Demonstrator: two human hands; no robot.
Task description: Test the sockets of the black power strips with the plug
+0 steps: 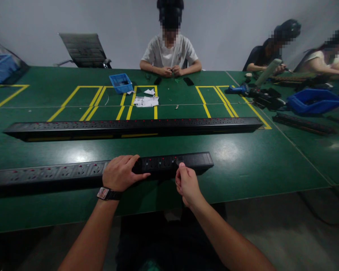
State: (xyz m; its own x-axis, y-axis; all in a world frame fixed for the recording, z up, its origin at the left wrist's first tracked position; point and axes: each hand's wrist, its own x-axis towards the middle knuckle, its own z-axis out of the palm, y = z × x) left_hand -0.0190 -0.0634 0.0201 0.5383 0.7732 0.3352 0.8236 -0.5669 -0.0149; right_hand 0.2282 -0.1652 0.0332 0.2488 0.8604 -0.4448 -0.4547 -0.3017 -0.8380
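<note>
A long black power strip (81, 171) with a row of sockets and small red marks lies along the near part of the table, running out past the left edge of the view. My left hand (122, 172) is laid over it and grips it, thumb along the front side, fingers over the top. Near the strip's right end, my right hand (188, 184) is closed in a pinch at the front edge, beside the last sockets. Whatever it pinches is too small or hidden to make out. A second black power strip (141, 126) rests behind, roughly parallel.
The green table (234, 162) has yellow tape outlines. Farther back are a small blue basket (121, 83), white papers (146, 101), a blue tool (237, 89) and a blue bin (316, 101). One person (171, 52) sits opposite; others work at the right.
</note>
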